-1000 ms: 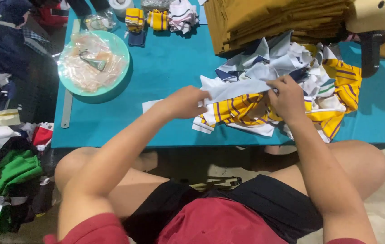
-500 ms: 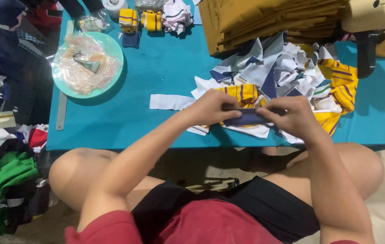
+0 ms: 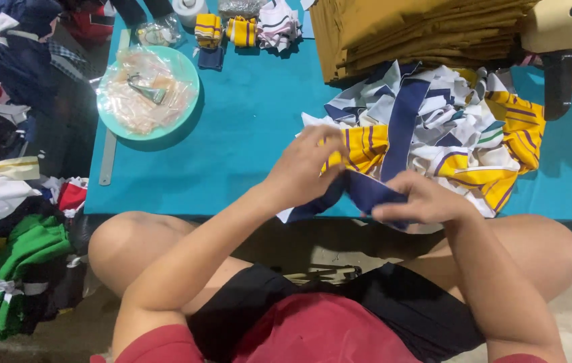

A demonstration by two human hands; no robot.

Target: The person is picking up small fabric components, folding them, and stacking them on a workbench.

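The left hand (image 3: 306,165) and the right hand (image 3: 420,200) met at the near edge of the teal table (image 3: 252,134), both closed on a navy fabric strip (image 3: 366,191). The left hand's fingers were curled over the strip's left part, knuckles up; the right hand pinched its right end between thumb and fingers. The strip sagged between them, and its lower left tail hung past the table edge. How tightly the left fingers gripped could not be made out, since the back of the hand hid them.

Just behind the hands lay a loose pile of fabric pieces (image 3: 461,141) in white, navy and yellow with purple stripes, with a long navy band (image 3: 403,121) running up through it. Beyond the pile stood a stack of folded mustard cloth (image 3: 420,30). To the left, well apart from the hands, sat a round teal tray (image 3: 185,74) holding clear plastic bags, with a metal ruler (image 3: 108,154) beside it. Small rolled yellow striped bundles (image 3: 225,30) lay at the far edge. Heaped clothes (image 3: 10,202) filled the floor on the left
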